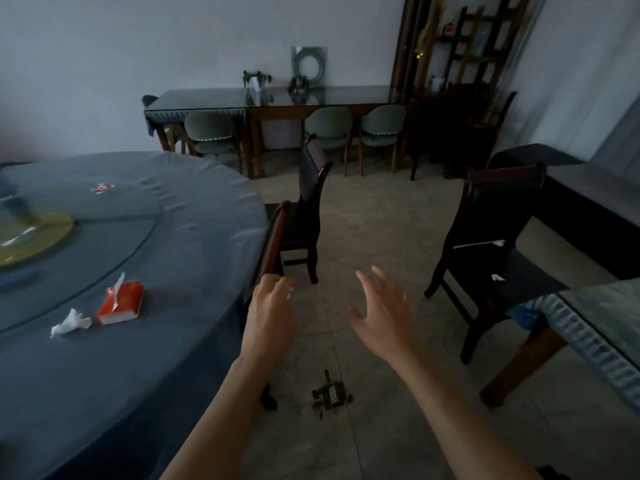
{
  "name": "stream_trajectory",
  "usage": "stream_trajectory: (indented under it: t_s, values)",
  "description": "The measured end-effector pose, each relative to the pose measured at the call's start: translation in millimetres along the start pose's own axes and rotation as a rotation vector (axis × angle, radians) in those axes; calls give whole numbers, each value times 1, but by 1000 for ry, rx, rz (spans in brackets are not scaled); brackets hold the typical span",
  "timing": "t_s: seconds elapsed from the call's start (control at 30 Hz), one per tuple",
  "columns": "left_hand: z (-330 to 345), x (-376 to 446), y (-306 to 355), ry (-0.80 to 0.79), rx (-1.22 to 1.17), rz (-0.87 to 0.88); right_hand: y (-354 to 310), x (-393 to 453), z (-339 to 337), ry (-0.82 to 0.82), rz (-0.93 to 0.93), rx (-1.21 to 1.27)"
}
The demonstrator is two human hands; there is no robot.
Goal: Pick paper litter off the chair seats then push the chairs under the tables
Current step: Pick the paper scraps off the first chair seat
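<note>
Our left hand reaches forward with the forearm stretched out from the lower edge of the view, fingers curled over the top rail of the nearest dark wooden chair, which stands tucked against the round table; a bit of white paper shows at the fingertips, seemingly pinched there. Our right hand hovers over the tiled floor, palm down, fingers spread and straight, holding nothing. A second chair stands further along the round table. To the right, a third chair stands pulled out from the rectangular table, with a white paper scrap on its seat and another piece near its backrest.
</note>
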State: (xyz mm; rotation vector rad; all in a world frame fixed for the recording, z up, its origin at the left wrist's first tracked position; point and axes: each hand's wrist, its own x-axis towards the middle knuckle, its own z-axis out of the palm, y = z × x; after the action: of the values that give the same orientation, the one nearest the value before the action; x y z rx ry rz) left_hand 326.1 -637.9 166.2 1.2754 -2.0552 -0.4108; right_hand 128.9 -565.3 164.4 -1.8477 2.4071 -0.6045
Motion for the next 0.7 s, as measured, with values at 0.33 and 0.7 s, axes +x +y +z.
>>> stream_trajectory:
  t_s: [0.33, 0.7]
  values:
    - [88, 167, -15, -124, -108, 125, 49, 117, 4, 68, 268, -55]
    - [222, 279, 82, -316, -235, 378, 182, 185, -19, 194, 583, -86]
